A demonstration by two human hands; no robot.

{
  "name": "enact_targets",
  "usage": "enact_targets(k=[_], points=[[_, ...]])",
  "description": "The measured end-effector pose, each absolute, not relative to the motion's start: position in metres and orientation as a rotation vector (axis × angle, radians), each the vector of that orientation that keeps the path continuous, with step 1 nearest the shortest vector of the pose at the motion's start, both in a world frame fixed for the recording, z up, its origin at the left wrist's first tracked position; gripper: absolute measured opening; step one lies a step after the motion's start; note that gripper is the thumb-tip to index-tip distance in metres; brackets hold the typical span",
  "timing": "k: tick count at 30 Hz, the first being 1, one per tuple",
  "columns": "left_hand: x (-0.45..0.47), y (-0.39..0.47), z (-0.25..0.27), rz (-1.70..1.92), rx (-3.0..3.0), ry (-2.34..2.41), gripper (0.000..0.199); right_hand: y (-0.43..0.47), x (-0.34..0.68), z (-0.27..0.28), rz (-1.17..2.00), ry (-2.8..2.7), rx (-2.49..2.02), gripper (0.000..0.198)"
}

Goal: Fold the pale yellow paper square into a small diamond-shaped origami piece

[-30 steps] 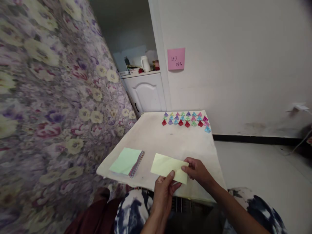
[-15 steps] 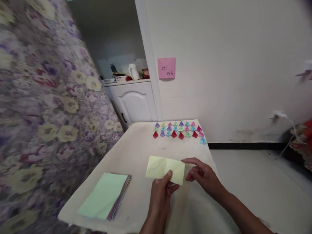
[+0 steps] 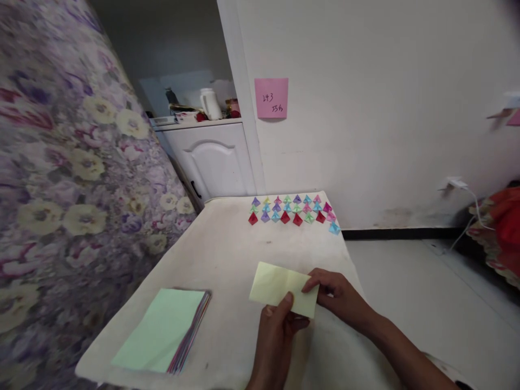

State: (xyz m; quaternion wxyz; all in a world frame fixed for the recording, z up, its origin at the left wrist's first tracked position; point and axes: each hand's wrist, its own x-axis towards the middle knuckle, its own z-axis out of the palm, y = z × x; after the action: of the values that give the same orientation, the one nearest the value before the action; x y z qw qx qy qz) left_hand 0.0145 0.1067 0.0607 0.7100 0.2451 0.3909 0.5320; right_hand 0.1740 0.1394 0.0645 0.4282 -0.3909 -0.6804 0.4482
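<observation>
A pale yellow sheet of paper (image 3: 271,284), folded into a rectangle with a crease across its middle, is held above the table. My left hand (image 3: 280,330) grips its lower edge, thumb on top and fingers underneath. At the paper's right end, my right hand (image 3: 335,295) is closed on the edge, its index finger lying over the upper right corner. The fingers under the paper are partly hidden.
A stack of coloured paper (image 3: 162,330), light green on top, lies at the table's left. Several small folded paper pieces (image 3: 285,217) stand in rows along the far edge. A pink note (image 3: 271,98) is on the wall. A floral curtain (image 3: 85,216) hangs at left.
My right hand has moved onto the paper's right end and closed on it; before, only its index fingertip was at the corner. The camera view has shifted slightly.
</observation>
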Motion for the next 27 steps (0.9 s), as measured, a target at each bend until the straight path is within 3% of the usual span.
enact_targets(k=[9,17,27], points=[[0.012,0.106,0.059,1.205,0.471,0.765,0.025,0.137,0.166,0.067,1.376,-1.482,-0.956,0.010],[0.014,0.105,0.059,1.204,0.661,0.856,0.033,0.135,0.159,0.062,1.225,-1.469,-1.090,0.014],[0.017,0.105,0.056,1.235,0.616,1.042,0.026,0.131,0.154,0.056,1.181,-1.450,-1.118,0.008]])
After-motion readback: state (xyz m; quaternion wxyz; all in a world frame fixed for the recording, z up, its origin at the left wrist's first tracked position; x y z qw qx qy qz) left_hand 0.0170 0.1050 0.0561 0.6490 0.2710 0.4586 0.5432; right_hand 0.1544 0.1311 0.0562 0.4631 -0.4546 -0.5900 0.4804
